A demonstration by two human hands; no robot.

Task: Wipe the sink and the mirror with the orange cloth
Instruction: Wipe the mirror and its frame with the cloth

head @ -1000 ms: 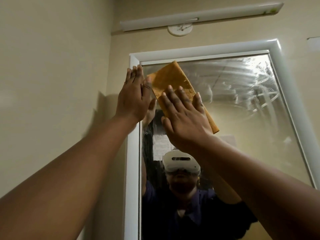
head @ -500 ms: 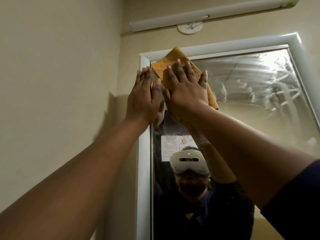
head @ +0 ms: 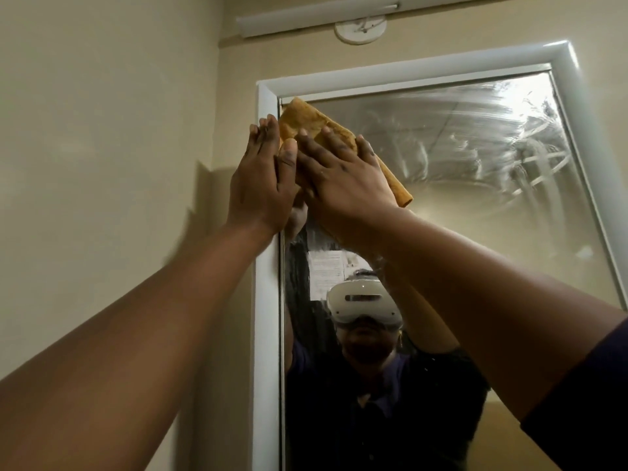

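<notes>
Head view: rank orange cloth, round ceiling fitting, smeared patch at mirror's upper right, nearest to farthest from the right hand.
1. orange cloth, under the right hand, at the mirror's top left corner.
2. round ceiling fitting, above the frame.
3. smeared patch, far right on the glass.

Dim, warm indoor light; strong wide-angle distortion.
Glare is seen on the smeared mirror (head: 475,158) at upper right; a soft arm shadow is cast on the wall (head: 102,147); frame (head: 266,300) edges are bowed.

Your right hand (head: 343,185) lies flat on the cloth (head: 316,125) in the mirror's (head: 458,205) upper left corner; your left hand (head: 261,185) lies just beside it on the frame (head: 266,300).
</notes>
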